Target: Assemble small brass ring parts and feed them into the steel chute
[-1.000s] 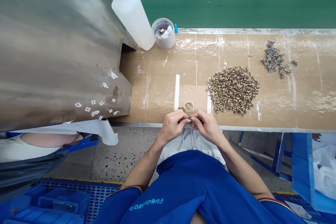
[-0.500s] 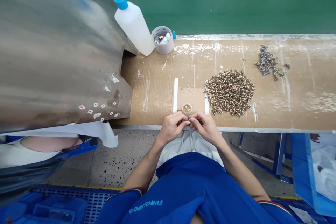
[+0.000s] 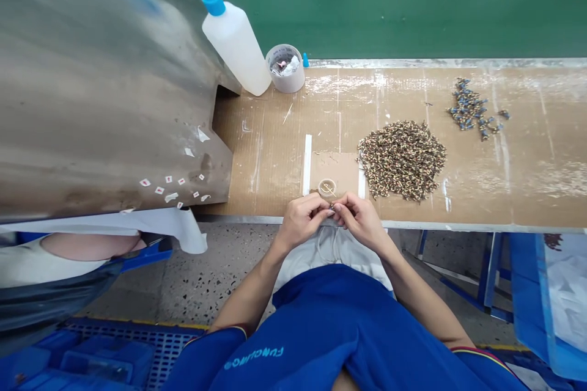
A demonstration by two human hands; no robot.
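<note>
My left hand (image 3: 301,220) and my right hand (image 3: 360,219) meet at the table's front edge, fingertips pinched together. Between them is a tiny dark piece (image 3: 332,206), mostly covered by the fingers and too small to name. Just beyond the fingertips sits a small round clear dish (image 3: 327,182) with a thin pale stick lying across it. To the right of it lies a large heap of tiny brown and cream pieces (image 3: 403,160). Farther right at the back is a smaller group of similar pieces with blue on them (image 3: 470,107).
A white squeeze bottle (image 3: 238,49) with a blue nozzle stands back left, beside a round tub (image 3: 287,82) holding scraps. A metal housing (image 3: 114,85) borders the left side. At far left, part of another person (image 3: 92,248) shows. A blue crate (image 3: 527,299) is at lower right.
Both hands stay pinched together in nearly the same place, with only slight finger movement. The whole view has shifted very slightly.
</note>
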